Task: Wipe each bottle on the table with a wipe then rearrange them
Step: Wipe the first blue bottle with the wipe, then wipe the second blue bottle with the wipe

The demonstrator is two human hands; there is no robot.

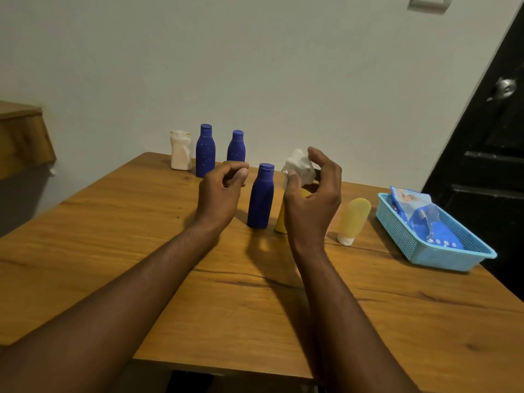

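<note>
Bottles are grouped at the far left of the desk [113,251]: a white bottle [181,150], a tall blue bottle [205,150] and a short blue bottle [236,147], judged set aside as a row. The left hand [221,191] is raised, its fingers curled together on nothing visible, beside the near blue bottle [261,195], judged next for gripping. The wipe [299,167] is pinched, crumpled, in the right hand [312,199] above a yellow bottle [280,219]. Farther right, a yellow tube [354,219] stands on its cap, and a basket [425,255] keeps the wipe pack [416,211] within reach.

The right hand [312,199] hides most of a yellow plastic bottle [280,219]. The top edge cuts a grey wall socket [429,2]. The blue wipes packet [419,217] has unreadable print.
</note>
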